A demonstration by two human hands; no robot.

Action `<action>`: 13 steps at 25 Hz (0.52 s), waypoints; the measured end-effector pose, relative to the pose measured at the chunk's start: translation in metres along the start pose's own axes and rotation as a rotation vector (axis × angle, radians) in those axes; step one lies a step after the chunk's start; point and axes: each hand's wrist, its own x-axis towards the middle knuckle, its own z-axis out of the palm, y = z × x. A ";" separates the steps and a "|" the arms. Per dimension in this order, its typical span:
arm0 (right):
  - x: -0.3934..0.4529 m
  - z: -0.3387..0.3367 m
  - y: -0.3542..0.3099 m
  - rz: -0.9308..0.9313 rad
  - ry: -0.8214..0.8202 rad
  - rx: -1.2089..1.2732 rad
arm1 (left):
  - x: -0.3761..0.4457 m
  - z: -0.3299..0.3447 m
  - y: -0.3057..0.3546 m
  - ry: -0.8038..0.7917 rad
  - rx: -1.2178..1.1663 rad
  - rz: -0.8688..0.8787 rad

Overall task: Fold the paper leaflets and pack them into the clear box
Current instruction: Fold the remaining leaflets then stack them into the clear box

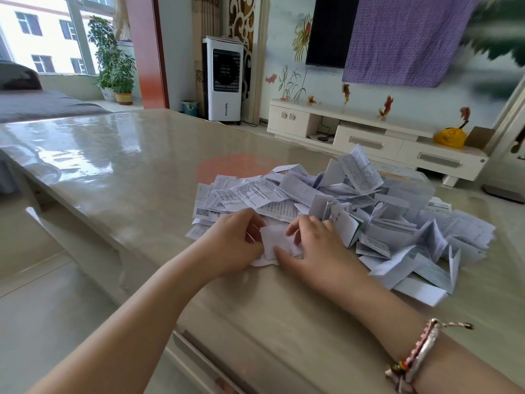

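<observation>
left grip [235, 240] pinches leaflet [277, 241] | right grip [315, 245] pinches same leaflet | leaflet pile [355, 211] behind on desk [127, 155]

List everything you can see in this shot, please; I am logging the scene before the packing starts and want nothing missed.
leaflet being folded: one, white, near table edge between both hands
loose leaflets: a big pile, too many to count, white with dark print, on the table beyond and right of the hands
clear box: one, see-through, behind the pile, partly hidden
table: one, glossy beige
air cooler: one, white and black, by the far wall
potted plant: one, green, at the window
TV cabinet: one, white, under the wall screen
purple cloth: one, hung over the screen
yellow bag: one, on the cabinet
bracelets: several, pink and multicoloured, right wrist
left hand: pinches the leaflet
right hand: pinches the leaflet
</observation>
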 end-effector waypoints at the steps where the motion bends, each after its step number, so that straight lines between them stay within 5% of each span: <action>1: -0.001 0.001 0.000 0.007 -0.012 -0.041 | -0.002 0.000 0.001 0.006 -0.032 -0.018; 9: -0.003 0.002 0.004 -0.007 0.077 -0.079 | 0.000 0.005 -0.007 0.040 0.085 0.012; 13: -0.006 -0.001 0.004 -0.209 0.127 -0.027 | 0.001 0.005 -0.010 0.051 0.076 0.029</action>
